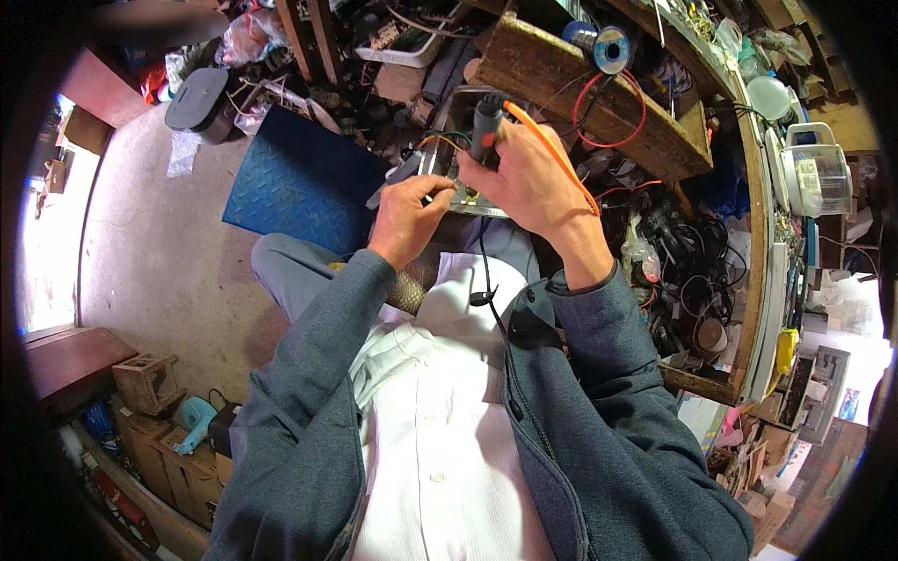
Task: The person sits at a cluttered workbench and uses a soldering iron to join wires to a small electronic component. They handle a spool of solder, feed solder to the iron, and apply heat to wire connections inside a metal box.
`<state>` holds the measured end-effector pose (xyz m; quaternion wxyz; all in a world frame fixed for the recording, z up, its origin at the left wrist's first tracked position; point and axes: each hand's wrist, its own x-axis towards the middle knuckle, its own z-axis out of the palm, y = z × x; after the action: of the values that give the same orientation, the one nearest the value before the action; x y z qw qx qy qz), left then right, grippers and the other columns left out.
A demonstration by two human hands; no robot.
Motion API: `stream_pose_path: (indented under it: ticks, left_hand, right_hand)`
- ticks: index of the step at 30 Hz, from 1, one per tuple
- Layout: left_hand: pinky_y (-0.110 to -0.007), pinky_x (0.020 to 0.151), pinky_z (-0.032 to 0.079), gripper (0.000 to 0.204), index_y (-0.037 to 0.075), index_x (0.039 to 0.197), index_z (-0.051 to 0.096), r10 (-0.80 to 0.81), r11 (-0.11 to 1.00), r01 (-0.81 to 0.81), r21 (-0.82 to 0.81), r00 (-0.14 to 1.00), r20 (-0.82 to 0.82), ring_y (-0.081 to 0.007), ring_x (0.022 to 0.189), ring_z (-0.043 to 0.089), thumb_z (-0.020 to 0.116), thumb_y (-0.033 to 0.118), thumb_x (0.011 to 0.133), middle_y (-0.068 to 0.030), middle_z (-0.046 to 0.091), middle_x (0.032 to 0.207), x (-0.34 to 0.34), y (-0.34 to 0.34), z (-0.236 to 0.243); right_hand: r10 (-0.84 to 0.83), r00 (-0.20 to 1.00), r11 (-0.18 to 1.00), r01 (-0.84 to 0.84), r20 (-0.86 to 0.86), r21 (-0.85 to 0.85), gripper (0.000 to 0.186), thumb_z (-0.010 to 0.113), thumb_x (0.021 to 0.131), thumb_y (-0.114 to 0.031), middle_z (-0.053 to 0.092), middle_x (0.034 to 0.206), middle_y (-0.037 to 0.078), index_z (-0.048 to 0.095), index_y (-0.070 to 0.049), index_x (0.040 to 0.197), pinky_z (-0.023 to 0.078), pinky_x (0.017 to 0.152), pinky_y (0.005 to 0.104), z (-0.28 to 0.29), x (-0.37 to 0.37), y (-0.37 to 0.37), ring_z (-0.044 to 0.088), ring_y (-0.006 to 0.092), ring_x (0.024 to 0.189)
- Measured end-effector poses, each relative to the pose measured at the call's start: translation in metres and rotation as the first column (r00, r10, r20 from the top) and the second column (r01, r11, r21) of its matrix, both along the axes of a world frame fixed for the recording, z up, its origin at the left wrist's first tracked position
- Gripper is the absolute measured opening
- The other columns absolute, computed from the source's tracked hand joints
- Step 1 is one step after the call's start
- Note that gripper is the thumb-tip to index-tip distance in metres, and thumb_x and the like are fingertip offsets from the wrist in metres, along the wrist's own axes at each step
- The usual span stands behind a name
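Observation:
My right hand (535, 179) is closed around the dark grey handle of what looks like a soldering iron (485, 123), held upright; its working tip is hidden. Its orange cord (552, 150) runs over the back of the hand to the wrist. Below it is an open, shiny metal-sided case (432, 161) with thin green, yellow and red wires (447, 137) inside. My left hand (408, 213) is at the case's near left corner, thumb and fingers pinched together. A small pale end shows at those fingertips, too small to name.
A blue tread-patterned sheet (290, 178) lies left of the case. Behind stands a wooden box (589, 93) with a spool of wire (613, 50) and a red wire loop (582, 122). Tangled black cables (697, 266) fill the right side. A grey bin (198, 105) stands far left.

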<state>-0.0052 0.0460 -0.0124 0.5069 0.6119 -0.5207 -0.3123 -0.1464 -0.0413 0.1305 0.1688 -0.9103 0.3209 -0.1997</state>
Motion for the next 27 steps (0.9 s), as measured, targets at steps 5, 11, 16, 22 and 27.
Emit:
stream_pose_path:
  ticks: [5,11,16,22,27]
  left_hand:
    - [-0.028,0.065,0.050,0.020,-0.002,0.101,0.074,0.001,1.000,-0.001,0.002,1.000,0.004,-0.0114,0.068,0.060,0.070,0.015,0.091,-0.0090,0.071,0.079,0.000,0.001,0.002]
    - [-0.028,0.065,0.050,0.019,-0.001,0.101,0.074,-0.001,1.000,0.001,-0.016,1.000,0.000,-0.0115,0.068,0.061,0.070,0.014,0.091,-0.0091,0.071,0.079,0.001,0.000,0.001]
    - [-0.034,0.077,0.057,0.019,0.000,0.101,0.075,-0.016,0.999,0.016,0.050,1.000,0.005,-0.0277,0.084,0.074,0.068,0.014,0.090,-0.0176,0.075,0.095,0.002,0.002,0.007]
    - [-0.032,0.073,0.055,0.018,0.000,0.101,0.074,-0.003,0.998,0.004,0.070,1.000,-0.012,-0.0220,0.078,0.072,0.069,0.013,0.090,-0.0155,0.075,0.090,0.002,0.002,0.011]
    - [-0.030,0.067,0.051,0.018,0.000,0.101,0.072,0.019,0.996,-0.013,0.087,0.997,-0.069,-0.0147,0.070,0.064,0.068,0.014,0.092,-0.0120,0.070,0.080,0.003,0.003,0.012]
  right_hand:
    - [0.017,1.000,1.000,-0.017,-0.021,-0.022,0.021,0.069,0.081,-0.020,0.063,0.065,0.018,0.065,-0.001,0.085,0.053,0.060,0.0439,-0.001,0.000,-0.001,0.066,0.0386,0.063]
    - [0.010,1.000,1.000,-0.010,0.009,-0.014,0.021,0.069,0.081,-0.021,0.063,0.065,0.018,0.065,-0.001,0.085,0.053,0.060,0.0445,-0.003,-0.001,-0.002,0.066,0.0386,0.063]
    - [-0.006,0.999,1.000,0.006,-0.049,-0.016,0.022,0.069,0.082,-0.021,0.064,0.067,0.019,0.064,-0.001,0.089,0.053,0.060,0.0450,0.001,0.000,0.001,0.066,0.0395,0.064]
    - [0.016,1.000,1.000,-0.016,-0.019,-0.001,0.024,0.069,0.083,-0.021,0.064,0.070,0.019,0.061,-0.002,0.094,0.052,0.060,0.0465,0.002,0.001,0.002,0.066,0.0403,0.066]
    - [0.018,1.000,0.999,-0.018,0.002,0.043,0.026,0.071,0.081,-0.022,0.064,0.069,0.019,0.063,-0.002,0.095,0.051,0.059,0.0462,0.002,0.005,0.002,0.065,0.0400,0.065]
